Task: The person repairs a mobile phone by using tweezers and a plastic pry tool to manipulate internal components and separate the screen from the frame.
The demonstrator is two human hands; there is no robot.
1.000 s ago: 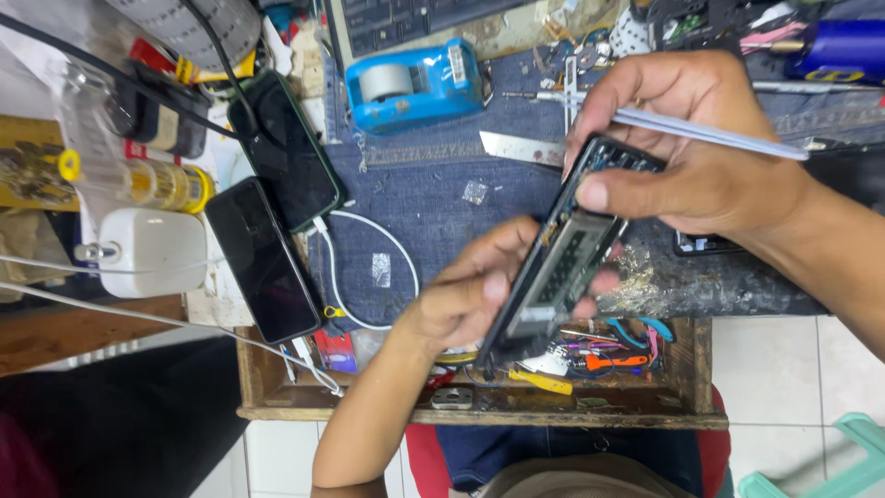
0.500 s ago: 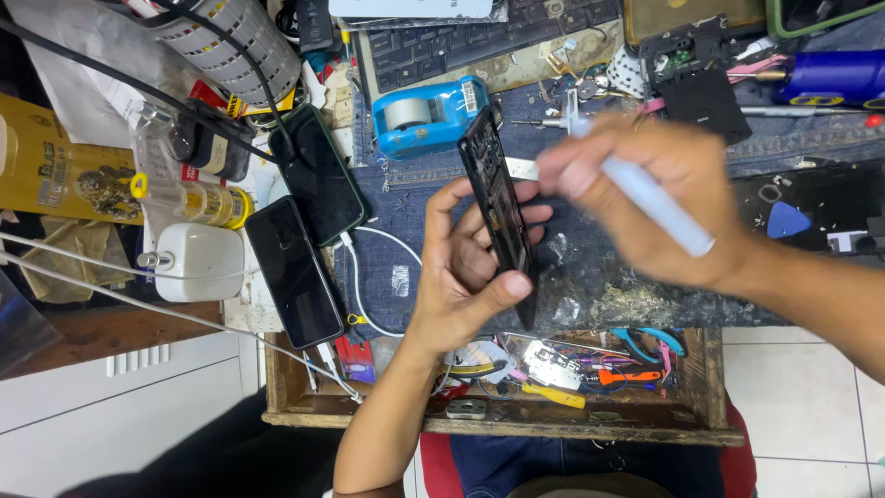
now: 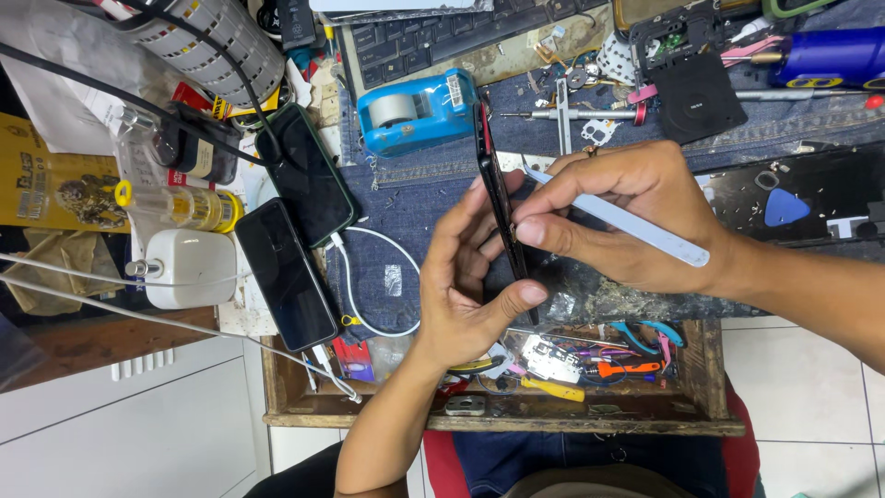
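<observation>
Phone [image 3: 499, 198] now edge-on to cam, turned up from the flatter tilt seen 1 s ago; its side seam faces the tool. L hand [image 3: 466, 277] grasps phone, fingers curled behind, thumb pressed on lower end, above worktop front edge, centre. R hand [image 3: 627, 217] pinches grey pry tool [image 3: 613, 219] pen-style, tip at phone's upper edge. Blue tape dispenser [image 3: 415, 111] sits toward back edge.

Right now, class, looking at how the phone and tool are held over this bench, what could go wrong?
1. The left hand holds the phone edge-up by fingertips; it might slip.
2. The right hand presses a metal tool at its edge; it could skid toward the fingers.
</observation>
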